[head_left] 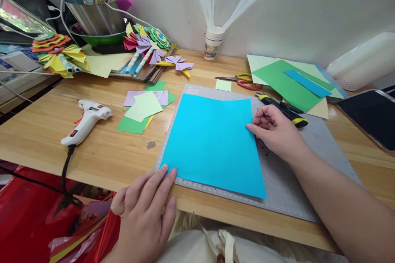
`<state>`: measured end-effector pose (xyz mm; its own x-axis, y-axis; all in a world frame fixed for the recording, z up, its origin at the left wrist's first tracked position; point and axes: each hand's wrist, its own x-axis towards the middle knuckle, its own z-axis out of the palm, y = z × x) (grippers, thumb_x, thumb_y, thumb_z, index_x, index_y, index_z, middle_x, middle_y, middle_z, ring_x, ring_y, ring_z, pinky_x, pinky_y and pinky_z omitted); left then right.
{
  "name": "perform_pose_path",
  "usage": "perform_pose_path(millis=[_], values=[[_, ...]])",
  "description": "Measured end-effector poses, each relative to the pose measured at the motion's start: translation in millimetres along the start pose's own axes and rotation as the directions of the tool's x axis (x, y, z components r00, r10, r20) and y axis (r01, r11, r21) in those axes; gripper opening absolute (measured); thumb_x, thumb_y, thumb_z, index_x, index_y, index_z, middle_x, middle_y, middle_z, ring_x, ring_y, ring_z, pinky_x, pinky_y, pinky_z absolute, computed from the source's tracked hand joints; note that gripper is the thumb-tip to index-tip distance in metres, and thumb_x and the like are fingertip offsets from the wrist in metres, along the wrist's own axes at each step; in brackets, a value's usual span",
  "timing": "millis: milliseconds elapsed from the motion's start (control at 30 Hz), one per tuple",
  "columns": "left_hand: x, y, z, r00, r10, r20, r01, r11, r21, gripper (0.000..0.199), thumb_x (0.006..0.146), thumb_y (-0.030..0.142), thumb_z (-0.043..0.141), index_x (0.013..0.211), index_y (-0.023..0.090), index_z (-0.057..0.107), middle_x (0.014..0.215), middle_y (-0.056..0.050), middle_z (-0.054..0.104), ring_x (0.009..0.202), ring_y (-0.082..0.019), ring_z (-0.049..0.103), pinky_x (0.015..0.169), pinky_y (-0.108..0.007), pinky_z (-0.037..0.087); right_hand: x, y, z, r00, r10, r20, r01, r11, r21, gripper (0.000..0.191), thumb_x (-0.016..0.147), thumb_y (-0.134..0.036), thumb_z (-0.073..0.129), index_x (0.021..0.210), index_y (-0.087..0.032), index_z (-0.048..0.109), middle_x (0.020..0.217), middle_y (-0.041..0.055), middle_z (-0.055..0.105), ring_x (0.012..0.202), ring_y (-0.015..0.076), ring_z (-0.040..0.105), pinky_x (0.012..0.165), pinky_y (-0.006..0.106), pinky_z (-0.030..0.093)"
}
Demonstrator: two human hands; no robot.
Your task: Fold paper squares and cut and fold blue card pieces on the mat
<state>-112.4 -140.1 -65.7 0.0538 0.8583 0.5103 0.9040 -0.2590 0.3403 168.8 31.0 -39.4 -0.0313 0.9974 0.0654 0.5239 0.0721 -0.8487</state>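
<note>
A sheet of bright blue paper (212,139) lies on a grey cutting mat (296,164). The fingertips of my left hand (148,209) rest flat on its lower left corner, fingers stretched out. At the sheet's right edge, my right hand (274,131) is closed, with the thumb on the paper and the other fingers curled. A small dark reddish item shows among those curled fingers; its kind is unclear. Close behind this hand lies a black and yellow tool (284,109), partly covered by it.
A white glue gun (88,121) with a black cord lies at left. Paper scraps (143,107) sit beside the mat. Behind are pliers (242,79), a paper cup (213,43) of glue sticks, and paper flowers (148,47). Green sheets (277,78) and a phone (370,115) are at right.
</note>
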Motion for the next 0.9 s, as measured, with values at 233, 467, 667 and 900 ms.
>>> perform_pose_path(millis=[233, 467, 667, 900], values=[[-6, -5, -6.0, 0.984, 0.098, 0.151, -0.125, 0.976, 0.177, 0.041, 0.09, 0.043, 0.052, 0.129, 0.034, 0.058, 0.128, -0.006, 0.061, 0.107, -0.028, 0.05, 0.093, -0.043, 0.03, -2, -7, -2, 0.999, 0.005, 0.052, 0.001, 0.993, -0.117, 0.029, 0.068, -0.031, 0.069, 0.083, -0.024, 0.045, 0.071, -0.002, 0.049, 0.058, 0.0136, 0.046, 0.052, 0.028, 0.042], [0, -1, -5.3, 0.972, 0.143, 0.184, -0.149, 0.989, 0.021, 0.047, 0.094, 0.037, 0.048, 0.14, 0.03, 0.044, 0.132, 0.002, 0.061, 0.12, -0.02, 0.052, 0.105, -0.033, 0.025, -2, -2, -5, 0.998, 0.011, 0.068, -0.003, 0.993, -0.118, 0.033, 0.068, -0.036, 0.072, 0.083, -0.024, 0.045, 0.07, -0.0024, 0.049, 0.057, 0.0134, 0.047, 0.052, 0.029, 0.043], [1, -4, -5.9, 0.969, 0.135, 0.208, -0.144, 0.989, 0.027, 0.039, 0.094, 0.044, 0.045, 0.132, 0.037, 0.053, 0.132, 0.003, 0.061, 0.12, -0.02, 0.053, 0.106, -0.032, 0.026, -2, -1, -5, 0.997, 0.022, 0.073, -0.014, 0.994, -0.111, 0.034, 0.067, -0.036, 0.072, 0.084, -0.025, 0.045, 0.071, -0.0028, 0.049, 0.057, 0.0133, 0.046, 0.052, 0.029, 0.041], [8, -2, -6.3, 0.94, 0.247, 0.237, -0.255, 0.967, 0.006, 0.039, 0.097, 0.033, 0.043, 0.135, 0.027, 0.051, 0.132, 0.003, 0.061, 0.12, -0.016, 0.054, 0.109, -0.028, 0.023, -3, -3, -6, 0.998, 0.012, 0.066, -0.003, 0.99, -0.138, 0.036, 0.067, -0.04, 0.074, 0.084, -0.024, 0.046, 0.069, -0.0026, 0.049, 0.057, 0.0137, 0.047, 0.053, 0.029, 0.041]])
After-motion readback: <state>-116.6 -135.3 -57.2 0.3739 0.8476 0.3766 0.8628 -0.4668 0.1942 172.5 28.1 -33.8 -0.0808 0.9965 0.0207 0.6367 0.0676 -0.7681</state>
